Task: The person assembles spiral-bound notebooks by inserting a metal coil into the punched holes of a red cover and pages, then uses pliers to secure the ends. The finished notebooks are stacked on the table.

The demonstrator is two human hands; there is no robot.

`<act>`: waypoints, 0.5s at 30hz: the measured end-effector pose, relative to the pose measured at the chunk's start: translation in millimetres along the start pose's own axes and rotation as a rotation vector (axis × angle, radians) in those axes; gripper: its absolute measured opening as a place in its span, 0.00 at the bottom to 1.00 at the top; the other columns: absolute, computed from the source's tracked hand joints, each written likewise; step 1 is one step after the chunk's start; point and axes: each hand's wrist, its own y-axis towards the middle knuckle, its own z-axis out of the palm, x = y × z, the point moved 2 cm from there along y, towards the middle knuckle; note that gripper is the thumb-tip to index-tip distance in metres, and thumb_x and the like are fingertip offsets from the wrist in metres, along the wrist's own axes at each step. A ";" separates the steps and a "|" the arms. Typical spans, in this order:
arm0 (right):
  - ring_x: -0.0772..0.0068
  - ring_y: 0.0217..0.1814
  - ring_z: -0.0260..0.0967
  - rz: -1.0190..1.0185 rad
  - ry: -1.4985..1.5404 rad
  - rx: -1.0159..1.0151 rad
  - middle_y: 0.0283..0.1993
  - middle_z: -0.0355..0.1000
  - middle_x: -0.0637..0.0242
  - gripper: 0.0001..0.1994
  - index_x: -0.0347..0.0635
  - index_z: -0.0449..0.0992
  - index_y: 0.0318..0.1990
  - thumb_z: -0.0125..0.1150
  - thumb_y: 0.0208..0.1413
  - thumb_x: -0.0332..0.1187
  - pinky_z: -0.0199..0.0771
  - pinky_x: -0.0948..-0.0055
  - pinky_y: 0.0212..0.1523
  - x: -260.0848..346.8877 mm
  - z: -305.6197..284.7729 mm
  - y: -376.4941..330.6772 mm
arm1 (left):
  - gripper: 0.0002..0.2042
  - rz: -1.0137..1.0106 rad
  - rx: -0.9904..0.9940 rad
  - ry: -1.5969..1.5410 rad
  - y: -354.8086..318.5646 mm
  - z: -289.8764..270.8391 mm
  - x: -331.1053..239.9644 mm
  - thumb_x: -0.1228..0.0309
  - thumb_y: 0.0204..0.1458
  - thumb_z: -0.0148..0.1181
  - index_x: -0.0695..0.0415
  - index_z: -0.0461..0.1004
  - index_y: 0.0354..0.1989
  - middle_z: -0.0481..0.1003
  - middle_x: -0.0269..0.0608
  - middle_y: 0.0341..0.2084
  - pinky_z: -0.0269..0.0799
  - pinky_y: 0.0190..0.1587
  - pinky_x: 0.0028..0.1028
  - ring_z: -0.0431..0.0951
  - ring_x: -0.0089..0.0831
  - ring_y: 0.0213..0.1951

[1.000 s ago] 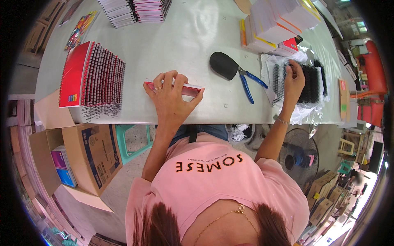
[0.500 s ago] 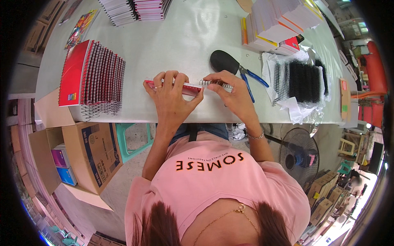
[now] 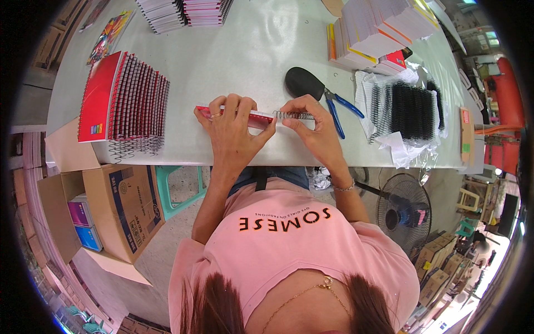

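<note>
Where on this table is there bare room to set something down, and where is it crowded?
Widest bare patch: the table middle, between the fanned red notebooks, the far notebook stacks and the paper stacks. A narrow strip runs along the near edge below the left hand and right hand. Crowded: right side, with pliers and black coils.

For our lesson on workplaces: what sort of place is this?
Probably a small notebook-binding workshop: a stack of spiral-bound red notebooks, a pile of black wire binding coils, blue-handled pliers, and the hands threading a wire coil.

Two hands (image 3: 233, 125), one red notebook (image 3: 233, 116), one wire coil (image 3: 293, 116), one pliers (image 3: 339, 108), one fan (image 3: 405, 214).
</note>
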 end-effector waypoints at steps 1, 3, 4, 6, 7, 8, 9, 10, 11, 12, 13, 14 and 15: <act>0.73 0.41 0.68 0.003 0.038 -0.028 0.38 0.71 0.67 0.10 0.37 0.78 0.41 0.66 0.50 0.22 0.67 0.74 0.47 -1.5 2.4 -1.0 | 0.19 0.003 0.000 -0.007 0.1 0.0 -0.2 0.53 0.41 0.72 0.49 0.73 0.36 0.68 0.33 0.38 0.48 0.58 0.59 0.64 0.39 0.52; 0.73 0.41 0.69 0.009 0.057 -0.016 0.38 0.71 0.67 0.10 0.36 0.78 0.41 0.66 0.50 0.22 0.68 0.74 0.47 -2.2 3.7 -1.4 | 0.20 0.007 0.002 -0.016 -0.4 0.5 1.1 0.53 0.41 0.71 0.48 0.72 0.36 0.68 0.31 0.38 0.48 0.57 0.64 0.64 0.39 0.51; 0.75 0.42 0.69 0.011 0.036 0.023 0.39 0.72 0.68 0.10 0.36 0.77 0.42 0.66 0.52 0.23 0.68 0.75 0.48 -2.3 2.7 -1.6 | 0.20 0.010 0.002 -0.020 -0.8 0.9 1.7 0.53 0.40 0.71 0.48 0.71 0.36 0.67 0.30 0.38 0.48 0.57 0.66 0.64 0.39 0.51; 0.74 0.42 0.69 0.004 0.020 0.027 0.39 0.72 0.67 0.09 0.36 0.77 0.42 0.66 0.53 0.23 0.69 0.75 0.48 -2.1 2.8 -1.7 | 0.20 0.012 0.002 -0.012 -1.3 2.0 2.2 0.53 0.41 0.71 0.48 0.71 0.36 0.68 0.30 0.38 0.48 0.56 0.66 0.63 0.38 0.51; 0.73 0.41 0.69 -0.007 0.024 -0.008 0.38 0.72 0.66 0.10 0.36 0.78 0.42 0.66 0.51 0.22 0.69 0.73 0.47 -2.1 3.8 -1.7 | 0.20 0.013 0.002 -0.008 -1.4 2.2 2.3 0.53 0.41 0.71 0.48 0.71 0.36 0.68 0.29 0.38 0.48 0.56 0.66 0.63 0.38 0.51; 0.72 0.40 0.68 -0.017 0.028 -0.043 0.38 0.72 0.65 0.10 0.36 0.78 0.41 0.65 0.50 0.21 0.68 0.72 0.45 -2.4 4.1 -1.7 | 0.20 0.015 -0.002 -0.011 -1.1 2.1 2.1 0.53 0.41 0.71 0.48 0.72 0.36 0.68 0.29 0.38 0.48 0.56 0.65 0.63 0.38 0.51; 0.72 0.40 0.68 -0.019 0.017 -0.076 0.38 0.72 0.65 0.10 0.36 0.78 0.41 0.65 0.50 0.21 0.68 0.73 0.45 -3.3 3.8 -1.9 | 0.20 0.018 -0.006 -0.014 -0.6 1.7 1.7 0.53 0.41 0.71 0.48 0.72 0.36 0.68 0.29 0.38 0.48 0.56 0.65 0.63 0.38 0.51; 0.72 0.40 0.68 -0.021 0.006 -0.109 0.38 0.72 0.65 0.10 0.36 0.78 0.41 0.65 0.50 0.21 0.68 0.73 0.45 -4.4 3.4 -2.2 | 0.20 0.021 -0.009 -0.017 -0.3 1.6 1.5 0.53 0.41 0.71 0.48 0.72 0.37 0.68 0.29 0.38 0.48 0.56 0.65 0.63 0.38 0.51; 0.72 0.39 0.68 -0.023 -0.005 -0.141 0.38 0.72 0.65 0.10 0.36 0.78 0.41 0.65 0.50 0.21 0.68 0.73 0.45 -5.3 3.1 -2.3 | 0.20 0.021 -0.009 -0.019 -0.3 1.9 1.7 0.53 0.41 0.71 0.48 0.72 0.37 0.68 0.29 0.38 0.48 0.56 0.65 0.63 0.38 0.51; 0.72 0.40 0.68 -0.017 -0.010 -0.112 0.37 0.72 0.65 0.10 0.36 0.78 0.41 0.65 0.50 0.21 0.68 0.73 0.45 -6.2 3.0 -2.5 | 0.20 0.021 -0.009 -0.020 -0.5 2.7 2.0 0.53 0.41 0.71 0.48 0.72 0.37 0.68 0.29 0.38 0.48 0.56 0.65 0.63 0.38 0.51; 0.72 0.40 0.68 -0.011 -0.015 -0.083 0.37 0.72 0.65 0.10 0.36 0.78 0.41 0.65 0.50 0.21 0.68 0.73 0.46 -7.1 2.2 -2.8 | 0.20 0.021 -0.008 -0.022 -0.7 3.5 2.3 0.53 0.41 0.71 0.48 0.72 0.37 0.68 0.29 0.38 0.48 0.56 0.65 0.63 0.38 0.51; 0.72 0.40 0.68 -0.005 -0.019 -0.053 0.37 0.72 0.65 0.10 0.36 0.78 0.41 0.65 0.50 0.21 0.68 0.73 0.46 -7.7 1.9 -3.1 | 0.20 0.019 -0.009 -0.025 -0.9 4.0 2.8 0.53 0.41 0.71 0.48 0.72 0.37 0.68 0.29 0.38 0.48 0.56 0.65 0.63 0.38 0.51; 0.73 0.41 0.69 0.008 -0.014 -0.030 0.38 0.72 0.66 0.09 0.36 0.78 0.42 0.65 0.52 0.22 0.69 0.74 0.47 -7.2 2.1 -3.4 | 0.20 0.017 -0.009 -0.028 -1.2 4.4 3.4 0.53 0.41 0.71 0.48 0.72 0.37 0.68 0.29 0.37 0.48 0.56 0.65 0.63 0.38 0.51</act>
